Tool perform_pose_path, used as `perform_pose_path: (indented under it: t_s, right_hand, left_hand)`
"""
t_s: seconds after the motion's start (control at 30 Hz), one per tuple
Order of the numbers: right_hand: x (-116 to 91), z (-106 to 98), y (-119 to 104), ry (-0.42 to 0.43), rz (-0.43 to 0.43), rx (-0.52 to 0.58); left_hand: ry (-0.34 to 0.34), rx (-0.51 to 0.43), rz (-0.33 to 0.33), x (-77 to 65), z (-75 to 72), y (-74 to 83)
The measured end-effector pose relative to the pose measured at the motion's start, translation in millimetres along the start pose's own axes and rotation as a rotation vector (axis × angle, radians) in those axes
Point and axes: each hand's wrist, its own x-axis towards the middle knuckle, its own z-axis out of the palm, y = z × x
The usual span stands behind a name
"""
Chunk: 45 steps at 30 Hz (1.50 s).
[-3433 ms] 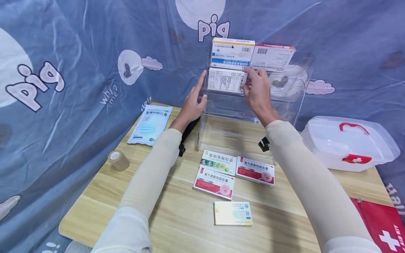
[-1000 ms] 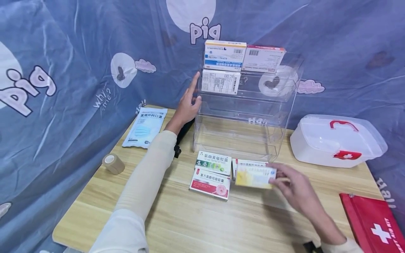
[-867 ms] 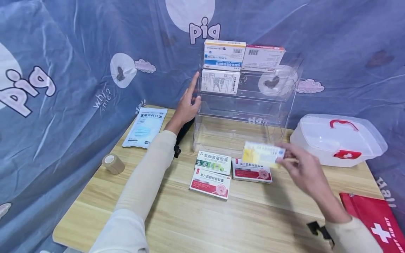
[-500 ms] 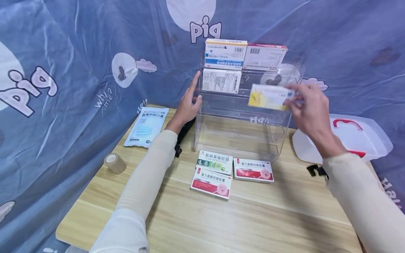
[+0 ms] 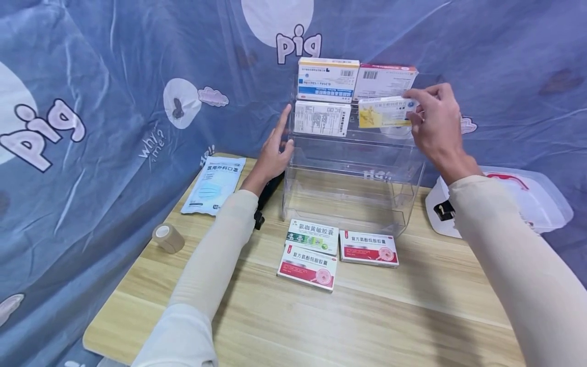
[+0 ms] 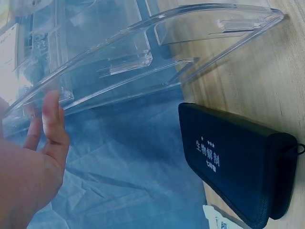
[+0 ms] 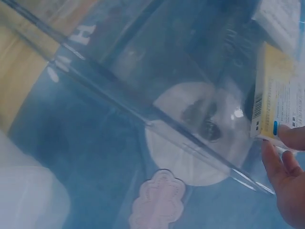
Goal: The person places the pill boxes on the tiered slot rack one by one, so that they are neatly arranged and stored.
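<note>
My right hand (image 5: 435, 122) pinches a yellow-and-white medicine box (image 5: 384, 112) by its right end, in front of the second tier of a clear acrylic rack (image 5: 353, 153). In the right wrist view the same medicine box (image 7: 279, 95) shows its yellow edge, with thumb and fingers on it. Against the rack's left side rests my left hand (image 5: 273, 153), fingers extended; the left wrist view shows that hand (image 6: 38, 157) at the clear side panel. On the top tier stand a blue-and-white box (image 5: 326, 80) and a pink-white box (image 5: 384, 81). A white printed box (image 5: 322, 118) fills the second tier's left part.
On the table lie a green-white box (image 5: 313, 236) and two red-white boxes (image 5: 307, 267), in front of the rack. A mask packet (image 5: 214, 184) and a tan bandage roll (image 5: 168, 238) are at left. A black zip case (image 6: 228, 162) lies beside the rack; a white lidded bin (image 5: 541, 204) stands right.
My right hand left the white box on the second tier, took the yellow-and-white medicine box from the table and raised it to that tier. The left hand has stayed on the rack's side.
</note>
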Motion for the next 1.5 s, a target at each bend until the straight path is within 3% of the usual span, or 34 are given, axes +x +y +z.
perform_pose_path:
  t_s: [0.2, 0.43, 0.73, 1.0, 1.13, 1.3, 1.4, 1.5]
  right_hand:
    - [-4.7, 2.9, 8.6, -0.108, 0.040, -0.030]
    - [-2.1, 5.1, 3.3, -0.234, 0.091, -0.081]
    - [-4.9, 15.4, -7.2, -0.227, -0.066, -0.129]
    - [-13.1, 0.5, -12.4, -0.284, -0.058, -0.127]
    - [-34.9, -3.5, -17.7, -0.195, -0.116, -0.090]
    - [-82.4, 0.7, -18.1, -0.107, -0.143, -0.044]
    - [-117.1, 7.7, -12.0, -0.135, -0.137, -0.049]
    - [-152.3, 13.6, -2.0, -0.267, -0.099, -0.062]
  left_hand:
    - [-0.009, -0.012, 0.003, 1.0, 2.1, 0.7]
    - [0.000, -0.028, -0.024, 0.5, 2.2, 0.1]
    - [0.014, -0.001, -0.004, -0.6, -0.1, 0.1]
    - [0.007, 0.004, 0.006, -0.9, 1.2, 0.8]
    - [0.007, -0.002, -0.001, -0.9, 0.9, 0.9]
    - [0.006, -0.002, -0.013, -0.6, 1.1, 1.1]
    - [0.009, -0.001, -0.014, -0.8, 1.2, 0.8]
    - [0.011, -0.001, -0.011, -1.0, 1.8, 0.3]
